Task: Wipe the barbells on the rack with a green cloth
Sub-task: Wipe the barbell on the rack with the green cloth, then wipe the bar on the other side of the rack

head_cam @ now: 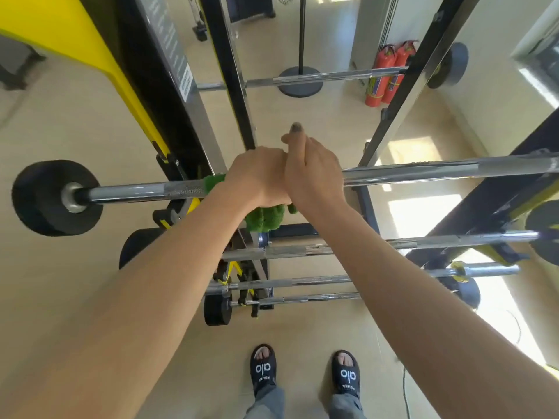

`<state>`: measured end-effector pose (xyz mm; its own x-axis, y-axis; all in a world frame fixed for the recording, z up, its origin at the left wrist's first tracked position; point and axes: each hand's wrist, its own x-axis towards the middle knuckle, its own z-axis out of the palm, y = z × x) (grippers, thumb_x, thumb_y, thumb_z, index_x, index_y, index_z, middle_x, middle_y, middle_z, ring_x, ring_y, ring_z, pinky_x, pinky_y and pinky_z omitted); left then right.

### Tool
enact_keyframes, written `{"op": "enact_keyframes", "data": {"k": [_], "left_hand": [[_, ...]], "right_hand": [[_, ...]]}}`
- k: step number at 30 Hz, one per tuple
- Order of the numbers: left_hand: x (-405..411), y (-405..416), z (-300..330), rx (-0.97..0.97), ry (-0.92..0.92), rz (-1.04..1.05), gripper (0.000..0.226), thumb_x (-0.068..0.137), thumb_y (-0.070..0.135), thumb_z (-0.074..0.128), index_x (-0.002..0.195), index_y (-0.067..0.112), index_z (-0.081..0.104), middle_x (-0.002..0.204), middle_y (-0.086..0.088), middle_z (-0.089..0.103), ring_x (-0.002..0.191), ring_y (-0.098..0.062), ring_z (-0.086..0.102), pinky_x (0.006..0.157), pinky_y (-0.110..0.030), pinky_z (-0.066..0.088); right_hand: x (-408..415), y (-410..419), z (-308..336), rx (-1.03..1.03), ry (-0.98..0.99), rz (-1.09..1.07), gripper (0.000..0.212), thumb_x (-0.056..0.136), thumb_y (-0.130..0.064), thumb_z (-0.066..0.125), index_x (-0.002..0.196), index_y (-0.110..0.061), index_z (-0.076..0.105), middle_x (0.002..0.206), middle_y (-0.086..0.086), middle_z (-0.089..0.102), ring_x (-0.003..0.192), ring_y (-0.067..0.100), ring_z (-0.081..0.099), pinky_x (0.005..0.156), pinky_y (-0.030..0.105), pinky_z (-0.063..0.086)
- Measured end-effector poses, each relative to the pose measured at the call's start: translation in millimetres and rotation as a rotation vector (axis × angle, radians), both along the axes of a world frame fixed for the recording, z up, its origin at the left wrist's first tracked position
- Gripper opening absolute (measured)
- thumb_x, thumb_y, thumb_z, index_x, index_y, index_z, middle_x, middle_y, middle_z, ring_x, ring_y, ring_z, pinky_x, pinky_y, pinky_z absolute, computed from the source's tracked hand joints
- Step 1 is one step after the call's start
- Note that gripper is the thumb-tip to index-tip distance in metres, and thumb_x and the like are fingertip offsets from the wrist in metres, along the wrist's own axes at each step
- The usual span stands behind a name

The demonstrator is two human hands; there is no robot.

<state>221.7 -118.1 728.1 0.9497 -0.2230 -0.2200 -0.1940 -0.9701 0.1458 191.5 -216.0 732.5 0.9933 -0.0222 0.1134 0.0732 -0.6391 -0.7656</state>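
Note:
A chrome barbell (423, 169) lies across the rack at chest height, with a black weight plate (39, 198) on its left end. My left hand (260, 173) and my right hand (314, 173) sit side by side on the bar's middle, both wrapped around it. A green cloth (266, 217) is folded around the bar under my left hand; its fluffy edge hangs below the hands and a strip shows at the left. My right thumb sticks up. Several lower barbells (302, 251) rest on the rack beneath.
Black and yellow rack uprights (236, 86) rise on both sides. Another barbell (320, 77) sits higher at the back. Two red fire extinguishers (384, 74) stand by the far wall, beside a round stand base (299, 81). My feet in black slippers (263, 370) stand on the beige floor.

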Motion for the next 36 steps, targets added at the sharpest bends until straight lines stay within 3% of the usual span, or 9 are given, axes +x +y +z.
{"op": "enact_keyframes", "data": {"k": [5, 12, 15, 18, 20, 24, 29, 32, 36], "left_hand": [[18, -16, 18, 0.032, 0.372, 0.059, 0.029, 0.067, 0.028, 0.082, 0.089, 0.018, 0.066, 0.080, -0.002, 0.070, 0.071, -0.020, 0.068, 0.064, -0.032, 0.056], [3, -133, 11, -0.108, -0.041, -0.096, 0.023, 0.091, 0.022, 0.053, 0.069, 0.020, 0.046, 0.064, 0.005, 0.054, 0.063, -0.017, 0.057, 0.065, -0.031, 0.047], [9, -147, 7, -0.179, -0.035, -0.174, 0.015, 0.092, 0.033, 0.052, 0.084, 0.020, 0.048, 0.068, 0.008, 0.057, 0.064, -0.014, 0.060, 0.069, -0.033, 0.053], [8, -109, 8, -0.269, 0.143, -0.173, 0.093, 0.070, 0.055, 0.077, 0.144, 0.026, 0.028, 0.107, 0.006, 0.066, 0.089, -0.014, 0.065, 0.085, -0.040, 0.057], [3, -68, 15, -0.207, 0.170, -0.109, 0.120, 0.061, 0.061, 0.084, 0.154, 0.032, 0.012, 0.143, -0.001, 0.050, 0.123, -0.022, 0.054, 0.104, -0.044, 0.046], [-12, 1, 15, 0.107, 0.095, -0.010, 0.096, 0.071, 0.060, 0.077, 0.147, 0.024, 0.029, 0.143, -0.003, 0.049, 0.127, -0.025, 0.049, 0.107, -0.044, 0.041], [-26, -1, -14, 0.184, -0.210, 0.020, 0.030, 0.088, 0.050, 0.062, 0.101, 0.027, 0.048, 0.073, 0.009, 0.050, 0.070, -0.014, 0.053, 0.063, -0.030, 0.043], [-23, 1, -20, 0.160, -0.271, 0.033, 0.022, 0.090, 0.046, 0.059, 0.088, 0.031, 0.043, 0.063, 0.012, 0.041, 0.062, -0.014, 0.050, 0.060, -0.028, 0.043], [-22, -1, -24, 0.128, -0.302, 0.029, 0.024, 0.091, 0.049, 0.059, 0.085, 0.031, 0.044, 0.066, 0.010, 0.045, 0.064, -0.015, 0.052, 0.061, -0.027, 0.044]], "right_hand": [[5, -53, 11, 0.213, -0.067, -0.123, 0.059, 0.108, -0.034, 0.014, 0.118, -0.014, 0.068, 0.117, 0.003, 0.069, 0.104, 0.014, 0.057, 0.100, 0.030, 0.038], [11, -109, 1, 0.304, -0.002, -0.269, 0.061, 0.105, -0.044, 0.015, 0.117, -0.021, 0.071, 0.115, -0.003, 0.071, 0.112, 0.014, 0.061, 0.104, 0.040, 0.044], [13, -131, -3, 0.241, -0.033, -0.262, 0.059, 0.106, -0.041, 0.017, 0.120, -0.021, 0.070, 0.120, -0.001, 0.070, 0.114, 0.017, 0.060, 0.106, 0.041, 0.043], [15, -134, -6, 0.019, -0.130, -0.147, 0.057, 0.105, -0.033, 0.016, 0.115, -0.012, 0.068, 0.104, 0.008, 0.070, 0.099, 0.026, 0.062, 0.097, 0.040, 0.045], [15, -123, -5, -0.235, -0.219, -0.040, 0.054, 0.102, -0.031, 0.013, 0.105, -0.013, 0.064, 0.081, 0.003, 0.059, 0.078, 0.026, 0.054, 0.087, 0.038, 0.044], [8, -82, -13, -0.757, -0.194, 0.191, 0.051, 0.100, -0.040, 0.016, 0.098, -0.019, 0.062, 0.076, 0.003, 0.060, 0.072, 0.027, 0.047, 0.081, 0.042, 0.041], [10, -81, -29, -0.822, -0.342, 0.147, 0.049, 0.105, -0.034, 0.023, 0.075, -0.018, 0.059, 0.069, 0.001, 0.059, 0.064, 0.024, 0.041, 0.068, 0.038, 0.035], [16, -128, -36, -0.868, -0.360, 0.127, 0.030, 0.098, -0.025, 0.047, 0.069, -0.016, 0.051, 0.061, -0.001, 0.048, 0.057, 0.021, 0.042, 0.062, 0.033, 0.037], [22, -179, -34, -0.779, -0.359, -0.126, 0.048, 0.106, -0.028, 0.025, 0.062, -0.017, 0.041, 0.056, 0.001, 0.045, 0.056, 0.023, 0.040, 0.065, 0.034, 0.036]]}}
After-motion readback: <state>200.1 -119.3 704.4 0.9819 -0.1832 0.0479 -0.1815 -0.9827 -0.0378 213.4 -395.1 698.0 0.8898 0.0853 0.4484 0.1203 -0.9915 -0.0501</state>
